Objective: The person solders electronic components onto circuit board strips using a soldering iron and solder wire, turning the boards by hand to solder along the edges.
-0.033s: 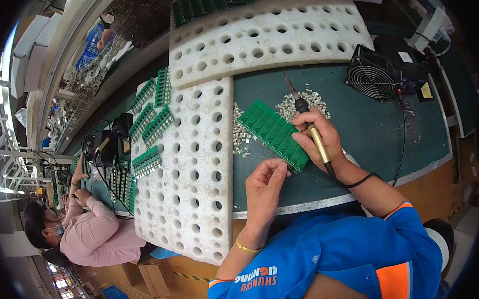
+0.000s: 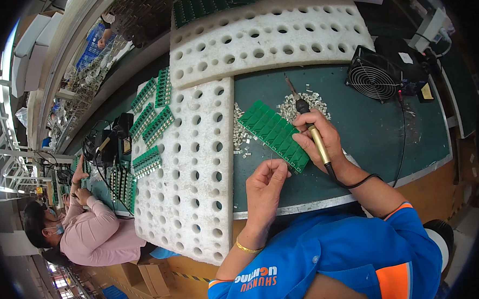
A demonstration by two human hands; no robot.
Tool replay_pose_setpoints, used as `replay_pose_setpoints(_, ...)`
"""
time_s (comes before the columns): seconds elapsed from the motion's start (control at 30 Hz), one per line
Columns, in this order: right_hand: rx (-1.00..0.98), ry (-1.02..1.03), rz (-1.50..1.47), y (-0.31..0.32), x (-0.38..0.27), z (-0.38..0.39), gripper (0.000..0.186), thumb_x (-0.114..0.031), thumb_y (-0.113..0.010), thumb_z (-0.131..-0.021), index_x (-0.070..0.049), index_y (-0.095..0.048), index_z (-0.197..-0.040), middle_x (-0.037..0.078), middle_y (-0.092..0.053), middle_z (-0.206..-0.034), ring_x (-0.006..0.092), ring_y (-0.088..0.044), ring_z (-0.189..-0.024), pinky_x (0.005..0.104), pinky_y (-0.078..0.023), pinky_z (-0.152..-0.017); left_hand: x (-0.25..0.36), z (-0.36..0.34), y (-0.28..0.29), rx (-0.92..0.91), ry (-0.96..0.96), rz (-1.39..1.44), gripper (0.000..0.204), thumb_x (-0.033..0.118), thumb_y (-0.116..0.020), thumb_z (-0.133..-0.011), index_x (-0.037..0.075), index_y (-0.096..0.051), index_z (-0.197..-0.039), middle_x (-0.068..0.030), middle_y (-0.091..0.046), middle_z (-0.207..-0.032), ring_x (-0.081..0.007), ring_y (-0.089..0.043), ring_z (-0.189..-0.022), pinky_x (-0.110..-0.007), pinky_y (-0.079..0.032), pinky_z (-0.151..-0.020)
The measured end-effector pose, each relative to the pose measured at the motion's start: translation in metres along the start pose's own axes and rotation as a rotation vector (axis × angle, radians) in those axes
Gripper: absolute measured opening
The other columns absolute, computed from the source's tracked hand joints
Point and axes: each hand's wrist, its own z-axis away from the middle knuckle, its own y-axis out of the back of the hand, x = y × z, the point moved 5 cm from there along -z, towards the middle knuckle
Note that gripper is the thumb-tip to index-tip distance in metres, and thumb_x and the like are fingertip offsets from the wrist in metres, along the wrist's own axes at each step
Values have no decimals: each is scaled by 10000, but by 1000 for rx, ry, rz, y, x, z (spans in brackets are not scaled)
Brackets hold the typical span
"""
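Head view, from where I stand: right hand (image 2: 325,137) closed round a slim brass-and-black soldering iron (image 2: 318,141), tip pointing away from the wearer; its thumb and fingers also meet the flat, green rectangular circuit panel (image 2: 271,131). Panel is slanted over the dark green tabletop (image 2: 423,134), between both hands. Left hand (image 2: 266,186): thumb and fingers drawn narrow beside the panel's near end; cannot tell whether they grip anything. Small, pale component pile (image 2: 307,101) just beyond panel. Perforated white foam slab (image 2: 208,167) to the left.
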Motion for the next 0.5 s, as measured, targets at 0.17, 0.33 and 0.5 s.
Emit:
replay_pose_setpoints(0.17, -4, -12, -2, 1, 3, 0, 257, 0, -699, -827, -64, -575, -1042, 53, -515, -861, 168, -516, -741, 285, -439, -669, -1, 1, 1, 6, 29, -17, 146, 182, -649, -968, 44, -671, -1011, 29, -642, -850, 7, -441, -659, -158, -310, -569)
replay_pose_setpoints(0.33, 12, 15, 1, 2, 3, 1, 251, -2, -701, -826, -60, -578, -1036, 49, -512, -841, 157, -505, -714, 278, -431, -650, -4, 1, 0, -23, 37, -19, 160, 159, -645, -968, 14, -665, -1031, 4, -641, -889, -41, -545, -801, -183, -425, -716)
replay_pose_setpoints(0.5, 13, 4, 11, 4, 5, 2, 244, -14, -706, -827, -54, -581, -1031, 48, -517, -837, 144, -504, -692, 266, -431, -628, -5, 1, 0, -40, 51, -35, 167, 155, -644, -968, 3, -662, -1036, -1, -639, -903, -62, -567, -856, -201, -446, -780)
